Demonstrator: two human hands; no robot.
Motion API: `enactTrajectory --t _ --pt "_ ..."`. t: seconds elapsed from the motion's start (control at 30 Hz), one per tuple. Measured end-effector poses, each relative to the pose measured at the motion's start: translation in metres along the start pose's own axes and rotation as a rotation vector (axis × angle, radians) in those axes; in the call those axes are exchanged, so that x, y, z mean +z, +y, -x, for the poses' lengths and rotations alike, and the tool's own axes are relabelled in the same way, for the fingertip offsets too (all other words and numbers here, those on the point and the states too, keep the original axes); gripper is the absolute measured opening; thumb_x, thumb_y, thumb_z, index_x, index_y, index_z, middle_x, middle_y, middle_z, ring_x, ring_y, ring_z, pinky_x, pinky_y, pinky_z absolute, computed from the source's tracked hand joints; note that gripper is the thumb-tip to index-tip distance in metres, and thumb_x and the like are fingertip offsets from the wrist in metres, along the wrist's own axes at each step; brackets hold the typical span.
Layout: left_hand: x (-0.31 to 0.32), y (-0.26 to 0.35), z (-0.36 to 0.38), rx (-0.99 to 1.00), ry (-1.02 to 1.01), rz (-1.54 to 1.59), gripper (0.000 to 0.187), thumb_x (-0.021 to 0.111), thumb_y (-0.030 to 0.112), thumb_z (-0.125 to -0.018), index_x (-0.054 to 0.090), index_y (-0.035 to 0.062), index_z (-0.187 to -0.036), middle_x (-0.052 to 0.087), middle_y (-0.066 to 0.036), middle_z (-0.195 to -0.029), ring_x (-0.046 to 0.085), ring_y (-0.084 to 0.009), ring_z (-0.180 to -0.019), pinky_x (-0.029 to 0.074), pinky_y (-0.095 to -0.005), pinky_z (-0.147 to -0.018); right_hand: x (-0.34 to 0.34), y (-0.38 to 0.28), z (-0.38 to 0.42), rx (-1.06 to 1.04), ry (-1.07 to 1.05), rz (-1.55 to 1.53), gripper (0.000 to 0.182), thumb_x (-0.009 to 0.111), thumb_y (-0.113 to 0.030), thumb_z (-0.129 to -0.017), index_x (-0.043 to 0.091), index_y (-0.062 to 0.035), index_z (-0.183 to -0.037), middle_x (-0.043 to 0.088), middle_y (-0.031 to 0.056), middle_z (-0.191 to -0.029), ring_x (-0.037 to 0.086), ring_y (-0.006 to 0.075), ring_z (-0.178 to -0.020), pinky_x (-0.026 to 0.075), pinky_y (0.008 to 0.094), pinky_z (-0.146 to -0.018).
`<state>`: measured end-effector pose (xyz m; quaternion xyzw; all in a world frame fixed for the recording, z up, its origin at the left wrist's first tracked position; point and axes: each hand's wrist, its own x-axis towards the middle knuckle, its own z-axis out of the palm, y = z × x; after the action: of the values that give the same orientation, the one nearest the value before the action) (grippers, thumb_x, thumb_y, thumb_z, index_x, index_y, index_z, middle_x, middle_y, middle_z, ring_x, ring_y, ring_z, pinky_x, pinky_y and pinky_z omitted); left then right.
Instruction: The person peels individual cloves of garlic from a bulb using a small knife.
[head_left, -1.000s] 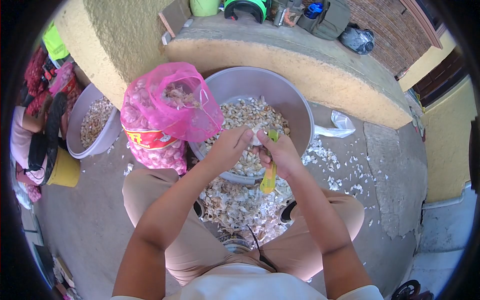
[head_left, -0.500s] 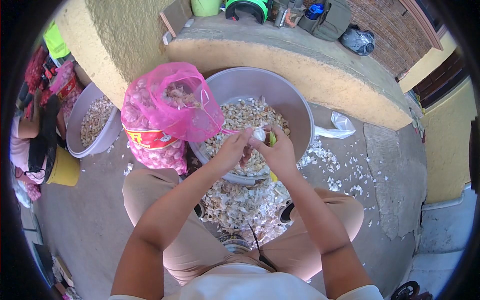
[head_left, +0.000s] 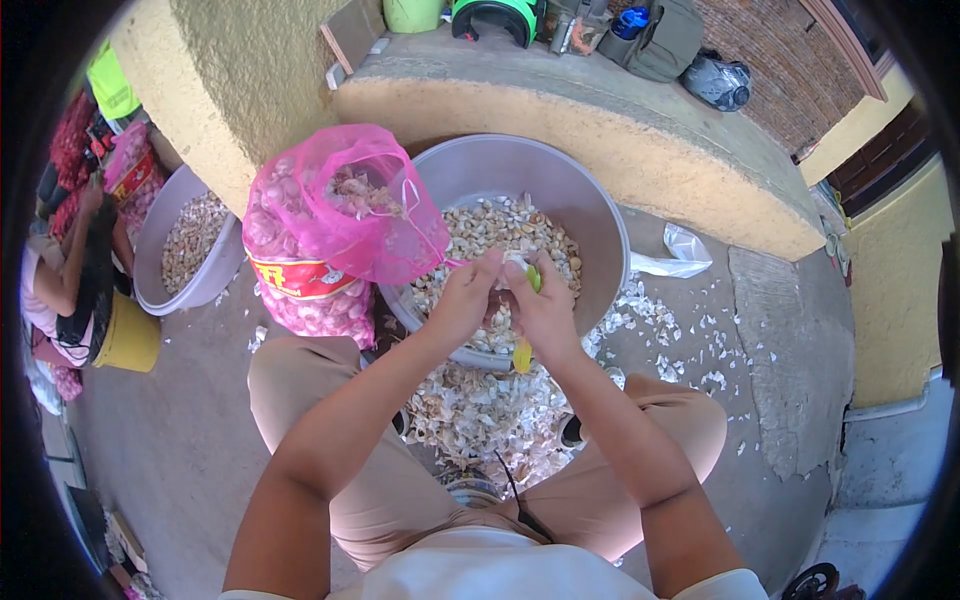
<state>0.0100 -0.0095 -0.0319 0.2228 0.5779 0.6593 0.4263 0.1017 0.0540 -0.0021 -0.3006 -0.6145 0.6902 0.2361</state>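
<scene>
My left hand [head_left: 467, 297] is closed, its fingertips pinching a whitish piece of garlic [head_left: 514, 258] above the large grey basin [head_left: 590, 200]. Close beside it, my right hand [head_left: 546, 308] is also closed, with its thumb at the garlic. A slim yellow-green tool [head_left: 522, 356] runs through my right hand, its upper end showing above the fingers and its lower end below the palm; no blade can be made out. Many garlic cloves [head_left: 500, 222] lie inside the basin under both hands. Fingers partly hide the garlic.
A pink mesh sack of garlic [head_left: 312, 300] leans against the basin's left side. Papery peelings [head_left: 480, 415] are heaped between my legs. At far left, a person [head_left: 55, 280] sits by another basin [head_left: 225, 255] and a yellow bucket [head_left: 130, 335]. A concrete ledge [head_left: 600, 145] stands behind.
My hands have drawn slightly closer together. The yellow-green tool has tilted, so its lower end now shows below my right hand. At far left, the other person's arm has moved.
</scene>
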Motion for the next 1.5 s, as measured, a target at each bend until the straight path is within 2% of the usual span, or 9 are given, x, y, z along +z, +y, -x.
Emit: enactTrajectory --t 0.07,0.17,0.27,0.37,0.67,0.87,0.97,1.37,1.5 --pt "0.001 0.003 0.000 0.015 0.014 -0.030 0.049 0.039 0.046 -0.087 0.051 0.0041 -0.065 0.040 0.002 -0.050 0.038 -0.0076 -0.043 0.032 -0.0227 -0.041 -0.003 0.019 -0.008 -0.130 0.045 0.190 0.032 0.050 -0.025 -0.086 0.045 0.0037 -0.099 0.053 0.0056 -0.062 0.052 0.0104 -0.056 0.041 0.0243 -0.051" --pt "-0.006 -0.006 -0.008 0.064 0.044 -0.118 0.049 0.039 0.046 -0.086 0.053 0.0034 -0.068 0.045 0.000 -0.053 0.042 -0.0080 -0.044 0.032 -0.0222 -0.040 -0.007 0.013 -0.009 -0.021 -0.040 0.281 0.031 0.050 -0.025 -0.086 0.046 0.0035 -0.098 0.052 0.0052 -0.061 0.052 0.0105 -0.055 0.041 0.0244 -0.050" --pt "-0.015 -0.022 -0.016 0.093 0.044 -0.159 0.049 0.037 0.047 -0.087 0.052 0.0038 -0.071 0.050 -0.003 -0.057 0.047 -0.0091 -0.043 0.031 -0.0199 -0.037 -0.002 0.010 -0.005 0.023 -0.052 0.110 0.031 0.049 -0.025 -0.086 0.046 0.0036 -0.096 0.051 0.0046 -0.060 0.049 0.0094 -0.050 0.039 0.0241 -0.047" --pt "-0.015 -0.021 -0.012 0.045 0.038 -0.153 0.049 0.038 0.046 -0.086 0.053 0.0042 -0.067 0.051 -0.004 -0.055 0.048 -0.0101 -0.042 0.031 -0.0199 -0.037 0.002 0.014 -0.003 0.007 -0.042 0.064 0.026 0.045 -0.029 -0.088 0.047 -0.0032 -0.091 0.047 0.0026 -0.055 0.039 0.0052 -0.038 0.029 0.0191 -0.034" --pt "-0.002 0.005 0.002 -0.106 -0.020 0.074 0.048 0.036 0.046 -0.086 0.052 0.0063 -0.065 0.050 -0.005 -0.050 0.046 -0.0104 -0.039 0.027 -0.0206 -0.035 0.002 0.006 -0.001 0.025 -0.013 0.060 0.029 0.045 -0.028 -0.088 0.052 0.0007 -0.084 0.050 0.0023 -0.058 0.044 0.0065 -0.046 0.034 0.0217 -0.041" --pt "-0.004 -0.004 0.002 -0.163 -0.030 0.125 0.048 0.035 0.046 -0.087 0.052 0.0069 -0.064 0.049 -0.004 -0.049 0.040 -0.0084 -0.037 0.024 -0.0213 -0.034 0.001 0.016 -0.006 -0.099 0.052 0.225 0.035 0.042 -0.034 -0.089 0.049 -0.0029 -0.074 0.045 0.0016 -0.048 0.041 0.0071 -0.036 0.033 0.0220 -0.033" --pt "-0.006 -0.008 -0.001 -0.170 -0.052 0.095 0.049 0.035 0.048 -0.086 0.051 0.0078 -0.064 0.048 -0.005 -0.049 0.040 -0.0106 -0.036 0.026 -0.0230 -0.034 0.002 0.010 -0.005 0.073 0.076 0.075 0.037 0.043 -0.034 -0.088 0.050 -0.0024 -0.070 0.046 0.0028 -0.047 0.041 0.0080 -0.036 0.034 0.0227 -0.032" --pt "-0.005 -0.003 -0.003 -0.257 -0.099 0.106 0.047 0.034 0.047 -0.087 0.053 0.0070 -0.068 0.048 -0.002 -0.050 0.042 -0.0091 -0.040 0.029 -0.0232 -0.035 -0.007 0.012 -0.013 0.291 0.056 -0.152 0.036 0.044 -0.031 -0.088 0.050 -0.0027 -0.066 0.046 0.0048 -0.047 0.039 0.0102 -0.034 0.034 0.0250 -0.032" --pt "-0.009 -0.008 -0.010 -0.319 -0.143 0.087 0.050 0.032 0.052 -0.085 0.052 0.0086 -0.071 0.050 -0.001 -0.056 0.043 -0.0095 -0.041 0.033 -0.0242 -0.037 -0.013 0.014 -0.020 0.227 0.052 -0.004 0.036 0.045 -0.031 -0.087 0.052 -0.0013 -0.069 0.047 0.0046 -0.048 0.039 0.0104 -0.034 0.033 0.0253 -0.032"
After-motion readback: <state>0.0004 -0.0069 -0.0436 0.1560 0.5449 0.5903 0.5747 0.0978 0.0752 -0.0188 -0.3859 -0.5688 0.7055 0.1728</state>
